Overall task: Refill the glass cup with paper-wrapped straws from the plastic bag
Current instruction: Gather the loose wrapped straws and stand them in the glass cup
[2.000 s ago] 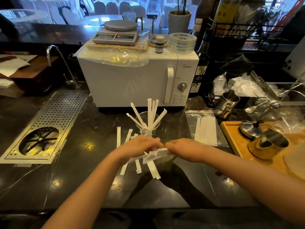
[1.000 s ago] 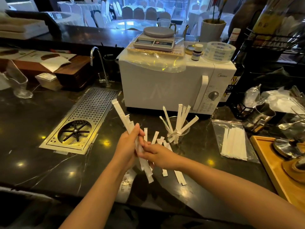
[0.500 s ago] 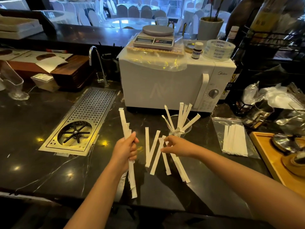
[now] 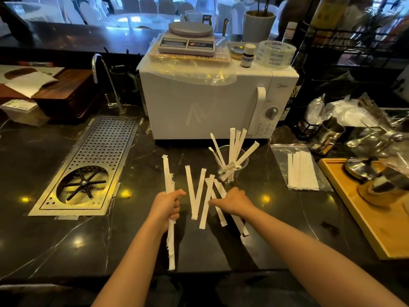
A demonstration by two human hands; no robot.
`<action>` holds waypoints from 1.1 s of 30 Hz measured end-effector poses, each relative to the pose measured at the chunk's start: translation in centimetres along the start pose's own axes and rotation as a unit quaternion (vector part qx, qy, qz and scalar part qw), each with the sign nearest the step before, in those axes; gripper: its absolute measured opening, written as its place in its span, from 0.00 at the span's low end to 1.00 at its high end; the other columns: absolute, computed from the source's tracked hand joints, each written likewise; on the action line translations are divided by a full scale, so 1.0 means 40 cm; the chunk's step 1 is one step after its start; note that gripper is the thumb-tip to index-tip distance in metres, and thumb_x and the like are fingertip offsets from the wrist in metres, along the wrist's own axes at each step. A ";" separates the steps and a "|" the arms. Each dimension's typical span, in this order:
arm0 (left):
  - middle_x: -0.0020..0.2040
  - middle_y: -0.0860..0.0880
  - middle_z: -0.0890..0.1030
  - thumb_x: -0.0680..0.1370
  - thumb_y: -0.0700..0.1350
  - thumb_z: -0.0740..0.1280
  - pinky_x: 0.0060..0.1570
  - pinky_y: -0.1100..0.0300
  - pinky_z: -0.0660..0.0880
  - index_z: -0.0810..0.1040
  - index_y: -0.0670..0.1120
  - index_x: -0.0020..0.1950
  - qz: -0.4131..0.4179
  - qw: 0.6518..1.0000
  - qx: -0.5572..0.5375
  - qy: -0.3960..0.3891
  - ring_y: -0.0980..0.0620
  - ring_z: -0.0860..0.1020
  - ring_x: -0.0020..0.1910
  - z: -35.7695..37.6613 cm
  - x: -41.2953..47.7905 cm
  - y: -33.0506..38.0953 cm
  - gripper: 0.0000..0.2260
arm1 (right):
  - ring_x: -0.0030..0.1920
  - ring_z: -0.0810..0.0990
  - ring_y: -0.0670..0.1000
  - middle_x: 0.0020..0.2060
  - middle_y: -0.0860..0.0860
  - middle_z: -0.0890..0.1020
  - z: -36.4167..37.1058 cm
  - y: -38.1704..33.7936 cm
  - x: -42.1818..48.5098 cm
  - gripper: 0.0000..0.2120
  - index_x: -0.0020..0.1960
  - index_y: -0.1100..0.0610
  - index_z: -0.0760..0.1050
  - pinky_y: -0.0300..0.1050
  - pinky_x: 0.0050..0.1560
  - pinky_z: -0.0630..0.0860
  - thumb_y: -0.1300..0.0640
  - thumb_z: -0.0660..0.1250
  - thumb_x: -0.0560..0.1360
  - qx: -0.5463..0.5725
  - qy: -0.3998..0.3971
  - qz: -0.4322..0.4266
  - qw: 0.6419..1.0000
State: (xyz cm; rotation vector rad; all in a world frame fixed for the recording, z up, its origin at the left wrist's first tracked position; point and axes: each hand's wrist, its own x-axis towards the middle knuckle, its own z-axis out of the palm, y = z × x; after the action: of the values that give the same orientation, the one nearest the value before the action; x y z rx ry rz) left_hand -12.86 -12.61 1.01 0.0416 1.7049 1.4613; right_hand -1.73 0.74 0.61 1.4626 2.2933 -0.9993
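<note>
Paper-wrapped straws [image 4: 235, 149] upright in glass cup [image 4: 232, 171]

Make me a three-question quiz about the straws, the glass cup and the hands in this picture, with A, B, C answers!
1. Where does the glass cup stand?
A. On top of the microwave
B. On the dark counter, in front of the microwave
C. On the wooden tray

2. What colour are the straw wrappers?
A. White
B. Red
C. Green

3. What is the left hand doing?
A. Lying flat and empty
B. Holding the plastic bag
C. Gripping a bundle of wrapped straws

Answers:
1. B: the cup sits on the counter just before the white microwave.
2. A: the bundle of straws in the fist, the loose straws on the counter and those in the cup are all white paper.
3. C: its fingers close round the bundle, while the right hand reaches over the loose straws; the plastic bag lies off to the right.
</note>
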 end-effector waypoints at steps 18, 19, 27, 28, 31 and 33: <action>0.16 0.54 0.62 0.78 0.44 0.58 0.15 0.69 0.56 0.66 0.45 0.32 -0.008 0.998 -0.061 -0.019 0.59 0.60 0.14 -0.084 0.033 -0.022 0.14 | 0.64 0.70 0.61 0.65 0.62 0.67 0.094 -0.158 0.035 0.42 0.67 0.64 0.60 0.54 0.61 0.72 0.38 0.69 0.65 -0.033 0.040 0.009 0.999; 0.17 0.54 0.62 0.78 0.44 0.59 0.15 0.68 0.57 0.66 0.45 0.32 -0.009 0.998 -0.064 -0.018 0.59 0.60 0.14 -0.091 0.033 -0.023 0.14 | 0.64 0.71 0.61 0.65 0.61 0.67 0.094 -0.167 0.038 0.42 0.67 0.63 0.60 0.54 0.60 0.73 0.38 0.69 0.65 -0.038 0.041 0.011 0.998; 0.14 0.53 0.63 0.78 0.44 0.58 0.14 0.70 0.57 0.66 0.45 0.32 -0.009 0.997 -0.071 -0.012 0.60 0.60 0.14 -0.143 0.031 -0.023 0.14 | 0.56 0.77 0.59 0.58 0.58 0.76 0.104 -0.229 0.053 0.29 0.61 0.63 0.69 0.48 0.48 0.74 0.48 0.70 0.67 -0.085 0.011 -0.025 0.996; 0.14 0.54 0.62 0.78 0.44 0.58 0.14 0.70 0.57 0.66 0.45 0.32 -0.007 0.997 -0.073 -0.011 0.60 0.60 0.14 -0.149 0.031 -0.022 0.14 | 0.56 0.78 0.59 0.57 0.57 0.77 0.103 -0.236 0.053 0.25 0.59 0.63 0.70 0.47 0.46 0.73 0.50 0.69 0.68 -0.097 0.009 -0.034 0.995; 0.15 0.54 0.63 0.78 0.44 0.59 0.14 0.69 0.57 0.66 0.45 0.32 -0.002 0.997 -0.075 -0.009 0.60 0.60 0.14 -0.164 0.034 -0.017 0.14 | 0.56 0.78 0.59 0.56 0.58 0.78 0.102 -0.250 0.056 0.16 0.57 0.63 0.73 0.47 0.46 0.73 0.57 0.65 0.72 -0.134 0.014 -0.053 0.989; 0.15 0.54 0.63 0.78 0.44 0.59 0.14 0.69 0.57 0.66 0.45 0.33 -0.002 0.997 -0.077 -0.010 0.60 0.60 0.14 -0.168 0.037 -0.014 0.14 | 0.55 0.78 0.59 0.56 0.58 0.78 0.104 -0.253 0.056 0.14 0.57 0.62 0.72 0.47 0.45 0.72 0.60 0.64 0.72 -0.153 0.019 -0.057 0.986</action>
State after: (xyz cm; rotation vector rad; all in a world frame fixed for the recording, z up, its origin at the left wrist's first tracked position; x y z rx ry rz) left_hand -17.62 -17.31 -0.71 -0.0303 1.5710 1.5796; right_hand -12.21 -3.08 0.54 1.2470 2.4487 -0.6137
